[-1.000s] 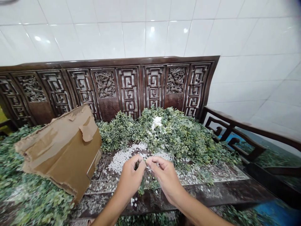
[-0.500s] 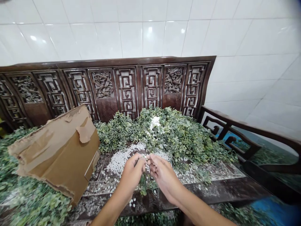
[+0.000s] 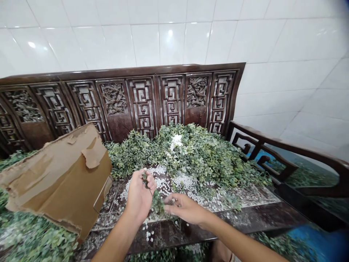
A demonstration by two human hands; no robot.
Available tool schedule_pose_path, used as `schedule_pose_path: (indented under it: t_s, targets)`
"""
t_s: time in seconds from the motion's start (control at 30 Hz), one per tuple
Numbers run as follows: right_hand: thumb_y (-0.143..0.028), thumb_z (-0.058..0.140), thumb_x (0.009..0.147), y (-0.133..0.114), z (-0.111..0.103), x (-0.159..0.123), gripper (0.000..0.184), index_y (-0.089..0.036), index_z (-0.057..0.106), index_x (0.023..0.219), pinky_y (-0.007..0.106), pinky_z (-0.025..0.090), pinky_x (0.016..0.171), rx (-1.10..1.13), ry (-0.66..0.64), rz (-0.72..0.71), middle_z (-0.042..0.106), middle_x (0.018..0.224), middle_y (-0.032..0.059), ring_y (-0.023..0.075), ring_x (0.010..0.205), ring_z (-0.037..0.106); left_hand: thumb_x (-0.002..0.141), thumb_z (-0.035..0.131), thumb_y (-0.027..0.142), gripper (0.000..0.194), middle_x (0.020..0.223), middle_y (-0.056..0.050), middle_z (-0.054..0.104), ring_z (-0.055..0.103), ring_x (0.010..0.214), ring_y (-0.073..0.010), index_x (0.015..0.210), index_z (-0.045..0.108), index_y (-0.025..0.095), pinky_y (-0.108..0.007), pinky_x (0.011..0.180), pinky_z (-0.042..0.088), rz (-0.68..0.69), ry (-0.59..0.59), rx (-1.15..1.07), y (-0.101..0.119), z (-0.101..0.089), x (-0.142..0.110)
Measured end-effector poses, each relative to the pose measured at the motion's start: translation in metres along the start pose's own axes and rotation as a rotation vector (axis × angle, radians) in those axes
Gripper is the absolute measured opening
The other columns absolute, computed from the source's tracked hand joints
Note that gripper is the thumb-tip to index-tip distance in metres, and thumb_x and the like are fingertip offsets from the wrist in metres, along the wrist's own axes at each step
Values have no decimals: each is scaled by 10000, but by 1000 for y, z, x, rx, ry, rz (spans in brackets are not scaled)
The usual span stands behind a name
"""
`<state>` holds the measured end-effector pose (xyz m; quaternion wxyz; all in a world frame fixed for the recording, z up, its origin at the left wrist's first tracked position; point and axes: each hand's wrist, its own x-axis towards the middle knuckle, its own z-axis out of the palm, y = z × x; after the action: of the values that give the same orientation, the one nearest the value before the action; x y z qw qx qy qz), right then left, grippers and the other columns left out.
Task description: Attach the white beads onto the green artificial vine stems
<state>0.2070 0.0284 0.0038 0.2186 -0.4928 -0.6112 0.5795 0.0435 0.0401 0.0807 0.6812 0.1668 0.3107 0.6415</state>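
Observation:
My left hand [image 3: 140,193] is closed around the stem of a green leafy sprig [image 3: 157,204], with its palm turned up and a few leaves showing between the fingers. The sprig hangs down to the right, where the bent fingers and thumb of my right hand [image 3: 184,208] close on its leaves. Behind both hands, many small white round pieces [image 3: 188,182] lie scattered on the seat of a dark wooden bench [image 3: 229,218]. A big heap of leafy greenery [image 3: 209,156] rises beyond them, with a clump of white pieces [image 3: 176,141] on top.
Torn brown cardboard [image 3: 68,185] leans at the left, with a thin bent wire frame [image 3: 102,194] beside it. More greenery [image 3: 46,233] lies at the lower left. The carved backrest [image 3: 114,123] stands behind, and an armrest [image 3: 272,142] bounds the right side.
My hands have moved apart from their pinch together. The left has turned palm up and shifted left with the stem; the right has lowered onto the leaves. The view has shifted slightly.

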Motion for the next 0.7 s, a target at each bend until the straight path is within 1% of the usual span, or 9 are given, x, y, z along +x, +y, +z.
schedule_pose_path:
  t_s: [0.07,0.1,0.17,0.27,0.33,0.43,0.5,0.6,0.7]
  targets:
    - [-410,729,752,-1,2,2,544,-183,586,1226,230,286,530,32,22,20,479,600,-65,106,534,383,811,574,237,162,592,47,391,355,491,-79,688,492,169,-212,470,372,-19,-8,-34,-1,2,-1]
    - [-406,713,767,-2,3,4,511,-182,597,1211,231,290,535,43,29,-7,473,593,-66,107,535,383,819,562,235,159,594,46,388,357,491,-79,692,494,167,-213,470,375,-33,-12,-49,-2,2,-1]
    - [-418,647,816,1,4,9,302,-159,693,965,241,317,569,46,74,-107,499,594,-42,117,567,419,835,541,234,159,597,45,381,357,487,-78,700,494,164,-212,466,375,-57,-19,-69,-2,2,0]
    - [-470,623,823,7,3,18,355,-145,650,685,243,326,586,43,167,-199,511,596,-24,118,592,437,848,527,232,157,608,44,379,348,476,-71,711,491,161,-205,449,358,-62,-24,-78,1,2,2]
    - [-548,625,804,10,1,22,391,-158,651,813,227,285,523,111,131,-151,450,568,-55,98,527,376,852,525,239,159,611,47,374,339,466,-65,719,489,159,-200,438,345,-57,-29,-90,4,2,4]
    - [-669,535,812,10,2,22,528,-202,608,1046,215,198,451,272,-57,-37,347,543,-97,77,451,244,856,509,242,164,603,53,359,336,456,-60,718,485,155,-196,431,334,-68,-36,-127,8,2,4]
    - [-648,602,779,6,5,21,506,-192,631,995,217,172,446,235,-115,-65,341,524,-100,72,452,230,854,500,238,163,600,54,360,345,454,-58,715,483,155,-192,432,331,-79,-41,-146,8,2,4]
    - [-475,744,727,1,8,21,348,-167,664,867,225,168,462,64,-37,-204,336,488,-103,73,464,261,844,519,270,175,578,65,359,311,425,-49,710,488,162,-181,409,295,-95,-55,-90,10,-1,5]
    - [-404,713,767,-2,1,19,248,-185,645,862,227,166,476,7,37,-270,315,492,-109,78,459,260,813,593,349,239,503,96,326,189,370,-38,677,499,177,-177,360,183,-84,-8,189,15,-10,8]
